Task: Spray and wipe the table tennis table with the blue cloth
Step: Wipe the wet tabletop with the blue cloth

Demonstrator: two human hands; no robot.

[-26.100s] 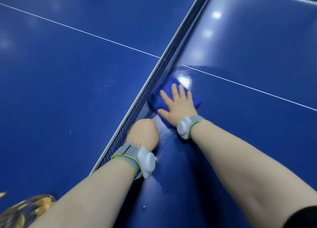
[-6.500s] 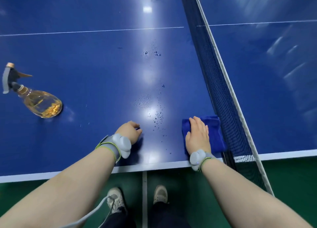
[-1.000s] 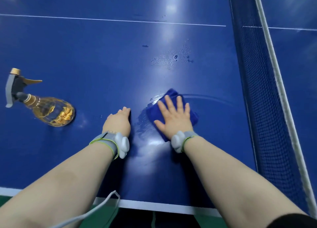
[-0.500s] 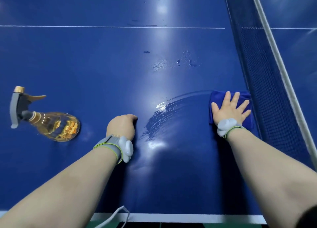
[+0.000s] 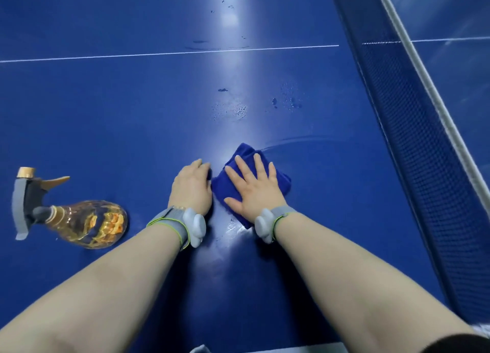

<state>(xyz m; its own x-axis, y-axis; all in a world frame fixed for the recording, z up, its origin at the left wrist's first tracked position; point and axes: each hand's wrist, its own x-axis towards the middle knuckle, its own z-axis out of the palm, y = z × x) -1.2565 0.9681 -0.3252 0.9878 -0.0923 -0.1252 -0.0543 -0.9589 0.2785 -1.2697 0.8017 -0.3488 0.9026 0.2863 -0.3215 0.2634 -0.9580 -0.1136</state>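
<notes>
Deep blue all the way across: the table tennis table (image 5: 106, 119) fills the view, hard and glossy, with an overhead light mirrored as a pale stripe (image 5: 230, 21) running up the middle. A thin white line (image 5: 159, 53) crosses the far part of the top. On the right stands the net (image 5: 413, 130), fine dark mesh under a white top band (image 5: 424, 69), with the other half of the table beyond it.

There are water droplets (image 5: 233, 111) beaded on the surface beyond the hands, and a curved wet smear (image 5: 291, 140) sweeps from the cloth towards the net.

The blue cloth (image 5: 245, 153) lies on the near half, soft and plush, folded into a thick pad. The right hand (image 5: 254, 188) lies flat on top of it, palm down and fingers spread straight. The left hand (image 5: 192, 188) sits just beside the cloth on the bare table, fingers curled under into a loose fist with nothing showing in its grip.

Both wrists wear grey fabric bands edged in green, each carrying a smooth white pod, the left wristband (image 5: 175, 222) and the right wristband (image 5: 278, 214).

Off to the left the spray bottle (image 5: 90, 224) lies on its side, a rounded clear body holding amber liquid, with a grey and black trigger head (image 5: 26, 193) and gold tips, well apart from the cloth.
</notes>
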